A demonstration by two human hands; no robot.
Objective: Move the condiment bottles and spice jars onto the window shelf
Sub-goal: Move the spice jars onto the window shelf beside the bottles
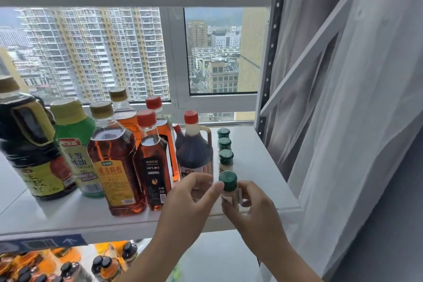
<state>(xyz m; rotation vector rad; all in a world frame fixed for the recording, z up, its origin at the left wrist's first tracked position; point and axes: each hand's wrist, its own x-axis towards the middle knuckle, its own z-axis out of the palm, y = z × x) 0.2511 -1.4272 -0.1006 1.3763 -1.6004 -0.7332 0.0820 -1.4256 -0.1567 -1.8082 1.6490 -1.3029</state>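
Observation:
A white window shelf carries several condiment bottles: a dark soy jug, a green bottle, amber bottles and a dark red-capped jug. Three green-capped spice jars stand in a row behind a fourth spice jar at the shelf's front. My right hand grips this front jar's body from the right. My left hand has its fingers curled, a fingertip touching the jar just below its cap.
A sheer white curtain hangs close on the right beside the shelf's metal upright. The window lies behind the shelf. Below, at the lower left, more bottles with black caps stand on a lower level.

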